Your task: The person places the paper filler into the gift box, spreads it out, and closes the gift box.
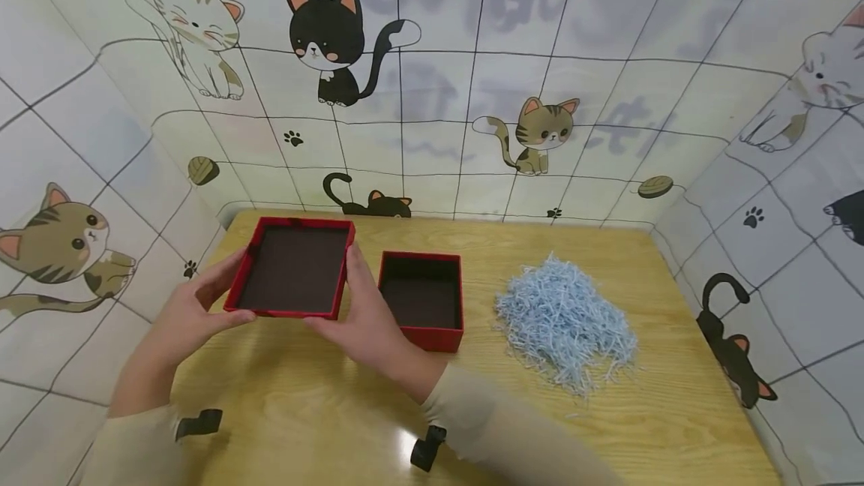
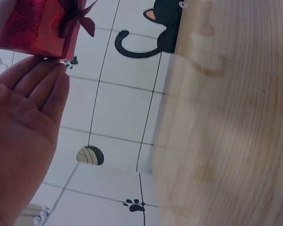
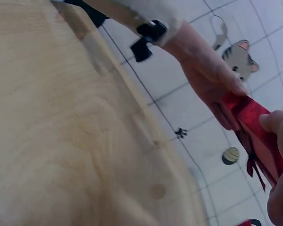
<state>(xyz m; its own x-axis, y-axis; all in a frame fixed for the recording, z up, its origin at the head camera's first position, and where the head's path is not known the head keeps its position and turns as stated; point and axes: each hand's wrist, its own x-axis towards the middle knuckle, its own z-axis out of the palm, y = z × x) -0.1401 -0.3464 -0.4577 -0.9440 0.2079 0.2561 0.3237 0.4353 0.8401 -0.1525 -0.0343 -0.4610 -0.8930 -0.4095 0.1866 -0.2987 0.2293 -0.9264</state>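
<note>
Both hands hold a red box lid (image 1: 293,268) above the left part of the table, its dark inner side facing the head camera. My left hand (image 1: 182,317) grips the lid's left side, thumb on the near rim. On the opposite side my right hand (image 1: 367,321) grips it the same way. A dark red ribbon bow (image 2: 80,20) shows on the lid's outer face in the left wrist view. Just right of the right hand stands a red box base (image 1: 435,338), open at the top with a dark inside. The right hand partly hides its left side.
A loose heap of pale blue shredded paper (image 1: 567,325) lies on the right half of the wooden table (image 1: 290,411). Tiled-pattern walls (image 1: 439,81) with cartoon cats close in the back and both sides. A black strap piece (image 1: 200,424) sticks out at each wrist.
</note>
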